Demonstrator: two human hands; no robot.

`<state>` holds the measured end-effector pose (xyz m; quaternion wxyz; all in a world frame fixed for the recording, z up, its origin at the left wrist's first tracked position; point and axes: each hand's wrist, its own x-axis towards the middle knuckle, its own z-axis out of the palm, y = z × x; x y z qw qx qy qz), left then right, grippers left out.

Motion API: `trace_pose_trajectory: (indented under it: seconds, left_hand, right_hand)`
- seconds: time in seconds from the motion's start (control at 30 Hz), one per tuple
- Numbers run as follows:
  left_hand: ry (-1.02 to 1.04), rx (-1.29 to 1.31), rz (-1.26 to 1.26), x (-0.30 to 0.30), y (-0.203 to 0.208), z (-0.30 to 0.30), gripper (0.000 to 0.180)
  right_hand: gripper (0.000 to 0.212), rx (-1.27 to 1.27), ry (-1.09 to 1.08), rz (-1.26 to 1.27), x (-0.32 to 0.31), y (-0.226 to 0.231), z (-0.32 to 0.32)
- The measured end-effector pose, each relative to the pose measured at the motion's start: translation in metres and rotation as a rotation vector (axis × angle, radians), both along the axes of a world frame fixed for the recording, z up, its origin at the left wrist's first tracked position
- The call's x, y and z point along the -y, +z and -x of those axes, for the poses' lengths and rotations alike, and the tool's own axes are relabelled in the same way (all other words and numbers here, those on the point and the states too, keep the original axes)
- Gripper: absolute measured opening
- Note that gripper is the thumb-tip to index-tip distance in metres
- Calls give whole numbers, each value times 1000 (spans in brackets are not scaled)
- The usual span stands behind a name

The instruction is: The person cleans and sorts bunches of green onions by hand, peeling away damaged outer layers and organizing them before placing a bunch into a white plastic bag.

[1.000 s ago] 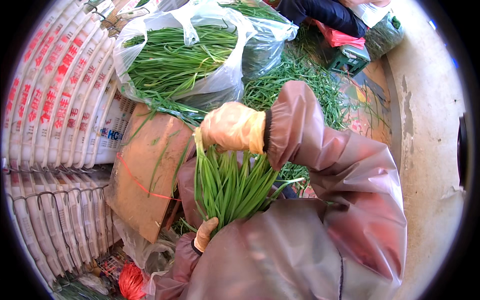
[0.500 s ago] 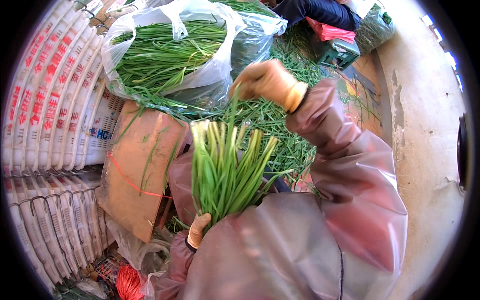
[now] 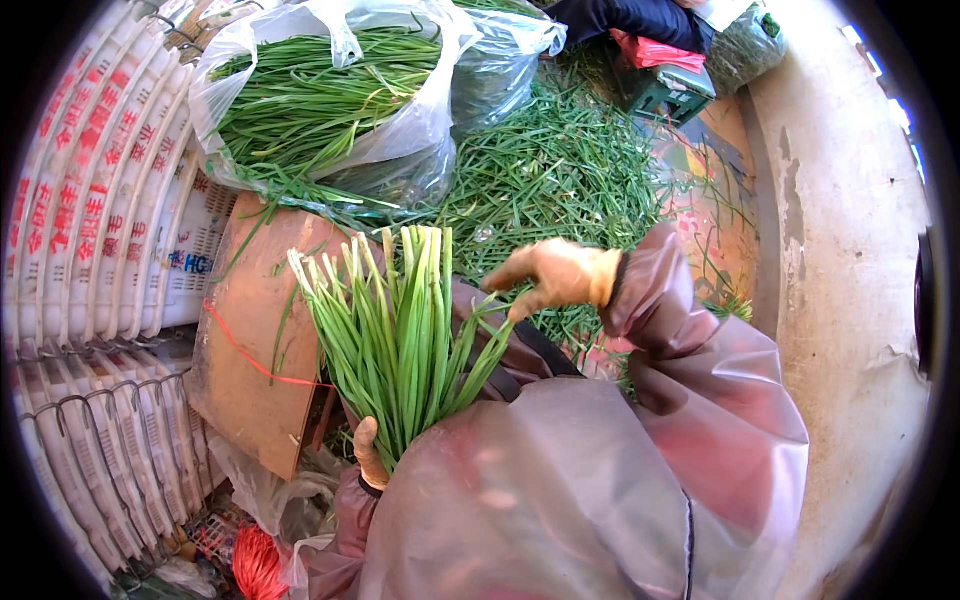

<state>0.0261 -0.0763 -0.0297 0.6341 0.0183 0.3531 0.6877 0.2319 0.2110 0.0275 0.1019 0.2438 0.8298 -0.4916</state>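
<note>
A fanned bundle of garlic chives (image 3: pixel 405 345) stands against my apron front, pale cut ends up and green leaves down. My gloved left hand (image 3: pixel 370 452) is closed round its lower part; the bundle hides most of the fingers. At the right side of the bundle is my gloved right hand (image 3: pixel 562 277). Its thumb and forefinger are apart, close to a few stems that lean outward, and I see nothing held between them. Beyond the bundle, a clear plastic bag (image 3: pixel 405 150) is full of more chives (image 3: pixel 320 95).
Loose green leaves (image 3: pixel 560 165) cover the floor ahead. To the left are a brown board (image 3: pixel 245 330) with red string across it and stacked white crates (image 3: pixel 90 200). Red twine (image 3: pixel 258 565) lies lower left. Another person's dark-clothed leg (image 3: pixel 635 22) and a green crate (image 3: pixel 668 92) are far ahead.
My right hand has come down and nearer, from above the cut ends to the bundle's right side, and its fingers have spread. The bundle has tilted left and fanned wider.
</note>
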Motion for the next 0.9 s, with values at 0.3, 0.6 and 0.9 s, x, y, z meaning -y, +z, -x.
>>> trace_pose_trajectory:
  seconds: [0.3, 0.6, 0.9]
  left_hand:
    - [-94, 120, 114, -5, 23, -11, 64]
    - [-119, 140, 143, -6, 24, -12, 65]
    - [-63, 161, 160, -4, 23, -14, 65]
  right_hand:
    - [19, -80, -22, -356, 23, -35, 20]
    - [12, 117, -58, -664, 10, -50, 4]
    - [31, 853, -534, -865, -98, -70, -96]
